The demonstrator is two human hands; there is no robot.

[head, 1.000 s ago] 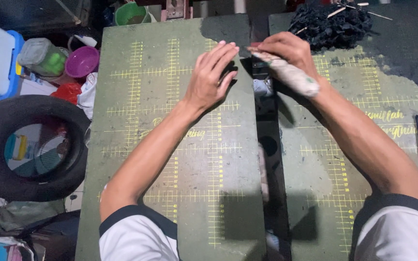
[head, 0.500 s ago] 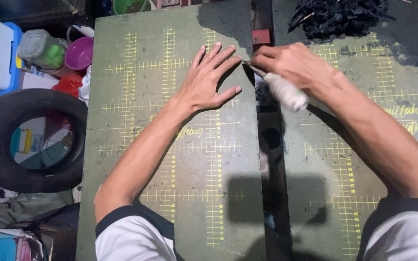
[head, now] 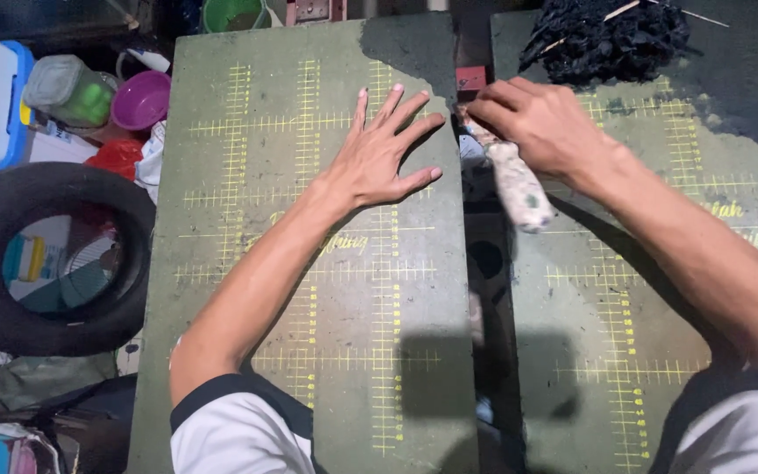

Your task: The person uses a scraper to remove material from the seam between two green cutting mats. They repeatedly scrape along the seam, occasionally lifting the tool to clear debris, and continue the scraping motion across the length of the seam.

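Two green mats (head: 309, 290) lie side by side with a dark gap (head: 484, 263) between them, and both hands sit at its far end. The right hand (head: 541, 127) is closed around a paint-spattered tool (head: 512, 180), whose long axis runs along the gap, its handle end pointing back toward the person and its working tip hidden under the fingers. The left hand (head: 379, 158) lies flat and open on the left mat, fingertips just beside the gap, holding nothing.
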